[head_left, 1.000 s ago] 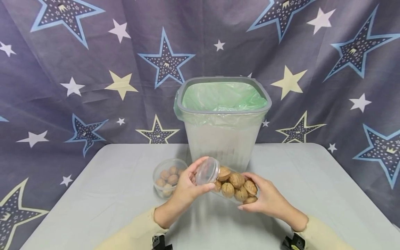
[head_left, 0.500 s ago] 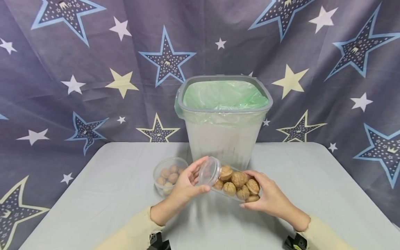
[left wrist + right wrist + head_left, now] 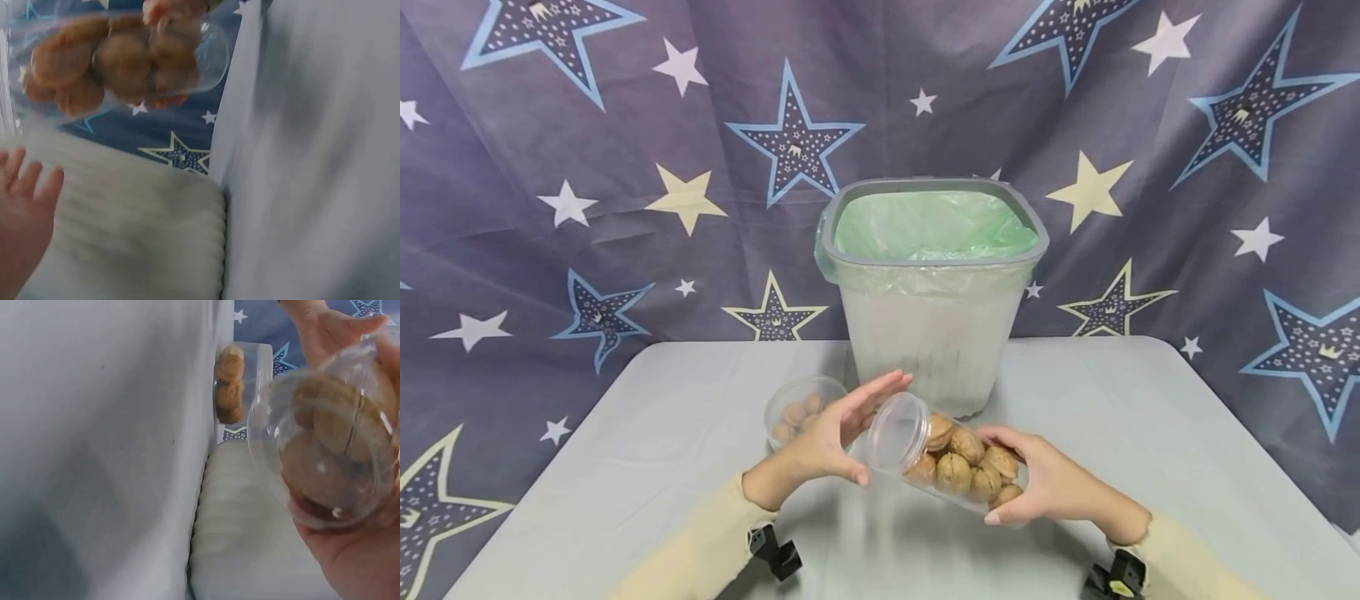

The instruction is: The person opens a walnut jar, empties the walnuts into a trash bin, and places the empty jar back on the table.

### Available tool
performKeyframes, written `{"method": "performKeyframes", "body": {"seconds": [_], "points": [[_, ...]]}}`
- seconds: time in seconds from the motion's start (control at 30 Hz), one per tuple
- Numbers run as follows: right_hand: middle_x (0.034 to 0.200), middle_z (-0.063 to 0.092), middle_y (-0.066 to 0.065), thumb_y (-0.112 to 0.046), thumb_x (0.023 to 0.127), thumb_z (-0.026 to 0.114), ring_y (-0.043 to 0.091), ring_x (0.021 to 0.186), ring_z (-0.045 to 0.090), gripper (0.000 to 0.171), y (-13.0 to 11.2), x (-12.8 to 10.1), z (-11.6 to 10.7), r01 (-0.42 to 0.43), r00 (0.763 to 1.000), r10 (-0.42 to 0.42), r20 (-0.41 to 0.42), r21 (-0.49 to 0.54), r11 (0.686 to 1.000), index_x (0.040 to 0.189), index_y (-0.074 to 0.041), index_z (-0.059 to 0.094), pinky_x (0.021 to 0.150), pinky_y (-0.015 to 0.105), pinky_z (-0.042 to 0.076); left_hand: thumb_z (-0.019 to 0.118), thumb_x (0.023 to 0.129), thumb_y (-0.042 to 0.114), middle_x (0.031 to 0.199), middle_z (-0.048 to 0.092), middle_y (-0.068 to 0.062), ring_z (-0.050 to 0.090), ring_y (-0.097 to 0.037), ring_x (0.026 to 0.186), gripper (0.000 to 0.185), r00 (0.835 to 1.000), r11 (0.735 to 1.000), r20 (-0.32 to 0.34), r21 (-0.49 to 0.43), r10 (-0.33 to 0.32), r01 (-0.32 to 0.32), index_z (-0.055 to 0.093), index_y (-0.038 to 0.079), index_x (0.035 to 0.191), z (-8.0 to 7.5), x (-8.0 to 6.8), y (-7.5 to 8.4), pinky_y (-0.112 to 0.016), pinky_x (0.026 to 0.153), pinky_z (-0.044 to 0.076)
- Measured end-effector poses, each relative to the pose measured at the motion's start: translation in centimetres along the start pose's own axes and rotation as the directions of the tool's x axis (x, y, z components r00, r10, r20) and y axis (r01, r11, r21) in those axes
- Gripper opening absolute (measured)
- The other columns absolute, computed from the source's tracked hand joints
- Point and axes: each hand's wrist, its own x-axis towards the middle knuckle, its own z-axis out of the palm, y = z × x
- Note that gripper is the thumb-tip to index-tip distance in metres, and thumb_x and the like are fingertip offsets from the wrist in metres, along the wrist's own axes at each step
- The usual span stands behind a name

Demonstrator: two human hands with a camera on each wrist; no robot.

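A clear plastic jar (image 3: 216,57) full of walnuts (image 3: 953,473) is held in the air on its side, tilted, with its clear round lid end (image 3: 895,440) toward the left. My right hand (image 3: 1056,482) grips the jar around its base end, thumb below and fingers above. Just left of the lid, my left hand (image 3: 820,437) is spread with thumb and fingers apart, holding nothing. A gap shows between it and the jar in the left wrist view. Behind the left hand, a round clear tub (image 3: 772,410) of brown nuts stands on the table, partly hidden.
A tall white bin (image 3: 925,333) with a grey rim and green liner bag (image 3: 925,225) stands at the back middle of the grey-white table (image 3: 625,467). A dark star-patterned cloth (image 3: 880,83) hangs behind it.
My left hand has let go of the jar's lid end, opened its fingers and moved slightly left. The jar, in my right hand, has shifted slightly down.
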Motion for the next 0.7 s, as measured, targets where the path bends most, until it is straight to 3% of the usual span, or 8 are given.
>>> {"method": "performKeyframes", "body": {"seconds": [0.13,0.27,0.5,0.7], "points": [[0.114,0.063,0.001,-0.021,0.062,0.086,0.009,0.103,0.058,0.074,0.0,0.0,-0.3,0.021,0.996,-0.029,0.090,0.086,0.996,0.126,-0.004,0.053,0.093,0.025,0.044,0.077,0.072,0.043,0.156,0.019,-0.009,0.016,-0.024,0.143,0.114,0.992,0.998,0.117,-0.042,0.048,-0.043,0.009,-0.010,0.146,-0.5,0.3,0.2,-0.034,0.116,0.012],[0.115,0.063,-0.001,-0.020,0.063,0.083,0.010,0.103,0.058,0.072,0.0,0.1,-0.6,0.057,0.983,-0.084,0.161,0.167,0.984,0.126,-0.003,0.053,0.094,0.024,0.044,0.078,0.074,0.035,0.156,0.022,-0.007,0.018,-0.025,0.143,0.108,0.978,0.995,0.189,-0.064,0.088,-0.077,0.011,-0.014,0.144,-0.6,0.6,0.8,-0.034,0.115,0.014],[0.116,0.063,0.004,-0.015,0.066,0.079,0.014,0.105,0.059,0.068,0.3,0.3,-0.8,0.044,0.951,-0.141,0.274,0.331,0.943,0.128,-0.002,0.051,0.095,0.026,0.044,0.076,0.077,0.025,0.154,0.026,-0.006,0.021,-0.025,0.142,0.096,0.961,0.992,0.251,-0.083,0.112,-0.094,0.018,-0.008,0.146,-0.7,1.0,1.7,-0.036,0.114,0.020],[0.113,0.064,0.004,-0.011,0.067,0.077,0.013,0.101,0.060,0.066,0.4,0.2,-0.8,0.008,0.936,-0.146,0.319,0.396,0.918,0.126,0.000,0.051,0.093,0.026,0.046,0.075,0.078,0.021,0.153,0.027,-0.003,0.023,-0.024,0.141,0.090,0.954,0.993,0.282,-0.088,0.104,-0.082,0.022,0.000,0.148,-0.7,1.2,2.0,-0.035,0.112,0.025]]}}
